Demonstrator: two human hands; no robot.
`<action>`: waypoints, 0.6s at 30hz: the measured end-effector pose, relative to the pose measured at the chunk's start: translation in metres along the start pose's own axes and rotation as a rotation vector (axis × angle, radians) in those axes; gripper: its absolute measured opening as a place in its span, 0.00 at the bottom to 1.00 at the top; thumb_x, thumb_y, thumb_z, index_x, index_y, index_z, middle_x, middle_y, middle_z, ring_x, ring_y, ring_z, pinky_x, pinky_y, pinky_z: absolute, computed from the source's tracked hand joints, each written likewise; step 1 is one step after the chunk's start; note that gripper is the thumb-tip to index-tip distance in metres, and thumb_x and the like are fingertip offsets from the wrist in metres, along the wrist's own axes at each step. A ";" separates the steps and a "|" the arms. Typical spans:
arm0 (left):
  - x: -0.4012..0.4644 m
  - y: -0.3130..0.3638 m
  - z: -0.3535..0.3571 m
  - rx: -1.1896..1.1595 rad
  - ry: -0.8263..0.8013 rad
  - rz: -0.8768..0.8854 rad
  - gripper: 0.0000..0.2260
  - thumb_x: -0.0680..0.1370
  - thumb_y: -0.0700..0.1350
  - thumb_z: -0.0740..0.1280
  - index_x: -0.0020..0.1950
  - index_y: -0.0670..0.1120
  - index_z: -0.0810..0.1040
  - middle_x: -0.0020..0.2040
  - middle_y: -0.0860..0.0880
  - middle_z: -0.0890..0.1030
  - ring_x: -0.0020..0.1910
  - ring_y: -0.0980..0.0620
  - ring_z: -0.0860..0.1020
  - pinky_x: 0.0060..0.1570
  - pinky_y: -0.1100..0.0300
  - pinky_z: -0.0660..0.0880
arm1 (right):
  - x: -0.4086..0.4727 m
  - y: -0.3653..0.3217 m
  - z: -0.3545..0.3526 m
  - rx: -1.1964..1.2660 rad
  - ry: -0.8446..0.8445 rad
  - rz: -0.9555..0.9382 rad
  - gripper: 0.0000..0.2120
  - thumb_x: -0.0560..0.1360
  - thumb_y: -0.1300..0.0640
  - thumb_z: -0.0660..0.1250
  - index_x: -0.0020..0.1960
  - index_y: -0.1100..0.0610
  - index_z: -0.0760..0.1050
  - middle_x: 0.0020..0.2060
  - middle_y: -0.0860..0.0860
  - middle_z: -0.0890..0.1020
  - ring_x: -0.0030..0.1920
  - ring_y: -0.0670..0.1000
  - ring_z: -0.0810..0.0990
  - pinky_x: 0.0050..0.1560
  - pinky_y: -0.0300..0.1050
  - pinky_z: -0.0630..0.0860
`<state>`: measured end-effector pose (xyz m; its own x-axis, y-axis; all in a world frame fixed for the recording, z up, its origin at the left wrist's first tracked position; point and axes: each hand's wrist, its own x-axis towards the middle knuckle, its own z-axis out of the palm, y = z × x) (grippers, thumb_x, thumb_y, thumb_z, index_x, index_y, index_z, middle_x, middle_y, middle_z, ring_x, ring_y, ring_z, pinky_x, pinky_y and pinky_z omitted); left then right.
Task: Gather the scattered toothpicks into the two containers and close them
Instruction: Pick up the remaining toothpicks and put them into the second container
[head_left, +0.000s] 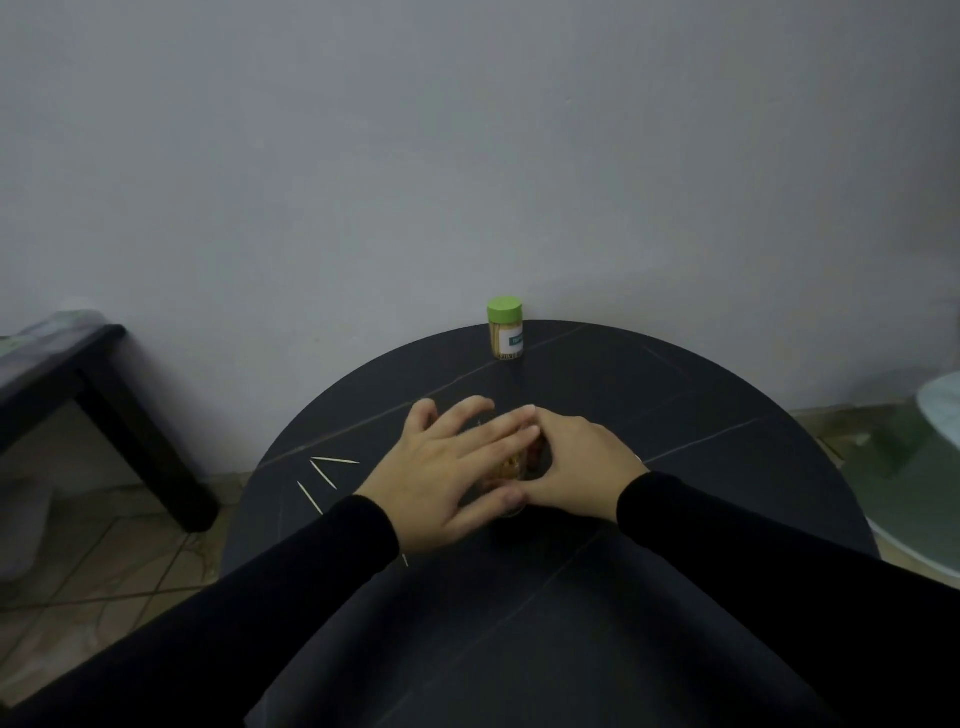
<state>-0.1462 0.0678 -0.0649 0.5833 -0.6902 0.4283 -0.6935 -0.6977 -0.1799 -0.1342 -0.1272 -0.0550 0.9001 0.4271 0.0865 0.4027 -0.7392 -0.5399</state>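
On the round black table (675, 405) an open clear container of toothpicks (519, 464) stands between my two hands, mostly hidden by them. My left hand (447, 457) lies over its left side with fingers stretched and spread, the thumb against its near side. My right hand (576, 457) curls round its right side. A second container with a green lid (505, 327) stands shut at the table's far edge. Three loose toothpicks (324, 474) lie left of my left hand, and another tip (405, 559) shows by my left sleeve.
A dark low table (93, 395) stands on the tiled floor at the left. A pale round object (940, 410) and a glassy surface sit at the right edge. A grey wall rises right behind the black table.
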 end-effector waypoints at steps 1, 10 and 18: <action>0.001 -0.002 0.000 0.025 0.000 -0.011 0.24 0.81 0.60 0.49 0.73 0.51 0.67 0.73 0.55 0.67 0.69 0.48 0.66 0.56 0.48 0.61 | 0.001 0.001 0.001 -0.003 0.003 -0.002 0.31 0.67 0.38 0.73 0.66 0.46 0.68 0.57 0.43 0.78 0.56 0.45 0.77 0.58 0.43 0.73; -0.007 -0.016 0.004 -0.160 0.072 -0.263 0.24 0.80 0.63 0.49 0.71 0.55 0.69 0.68 0.59 0.72 0.67 0.55 0.66 0.58 0.55 0.56 | 0.002 0.003 0.004 -0.008 0.026 0.019 0.25 0.64 0.32 0.70 0.50 0.48 0.70 0.41 0.42 0.79 0.40 0.41 0.77 0.42 0.38 0.72; -0.014 -0.004 0.003 -0.249 -0.059 -0.228 0.27 0.77 0.68 0.48 0.71 0.61 0.67 0.73 0.66 0.61 0.72 0.60 0.57 0.61 0.54 0.49 | 0.004 0.005 0.004 -0.030 0.019 0.014 0.25 0.64 0.32 0.70 0.51 0.48 0.70 0.42 0.43 0.78 0.42 0.41 0.77 0.44 0.39 0.74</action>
<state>-0.1496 0.0797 -0.0731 0.7537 -0.5365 0.3795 -0.6199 -0.7722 0.1395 -0.1297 -0.1270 -0.0609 0.9084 0.4073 0.0949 0.3948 -0.7602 -0.5160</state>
